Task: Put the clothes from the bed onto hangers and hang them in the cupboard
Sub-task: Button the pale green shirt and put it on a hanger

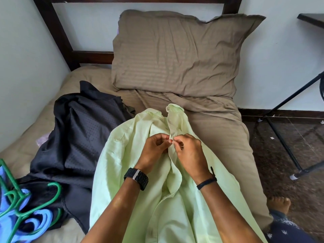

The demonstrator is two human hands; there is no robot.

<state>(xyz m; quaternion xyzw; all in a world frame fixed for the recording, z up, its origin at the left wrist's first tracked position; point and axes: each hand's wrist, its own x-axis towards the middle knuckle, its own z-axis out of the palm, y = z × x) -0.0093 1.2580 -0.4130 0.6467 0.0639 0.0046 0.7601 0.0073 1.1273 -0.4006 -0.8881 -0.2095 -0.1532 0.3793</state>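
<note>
Shirt (140, 172) lies mid-bed, collar at 12 o'clock, hangers (22, 207) at 8. Left hand (152, 151) and right hand (189, 153) both pinch its placket at a button. Keep edges aligned, fabric taut; button hidden.

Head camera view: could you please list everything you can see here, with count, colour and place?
shirt: one, pale green, on bed, centre
dark garment: one, black, left of shirt
hangers: several, green and blue, lower left
pillow: one, brown, bed head
sheet: one, brown, covering bed
bed frame: one, dark wood, behind pillow
metal stand: one, black, floor right
left hand: pinching shirt front
right hand: pinching shirt front
</note>
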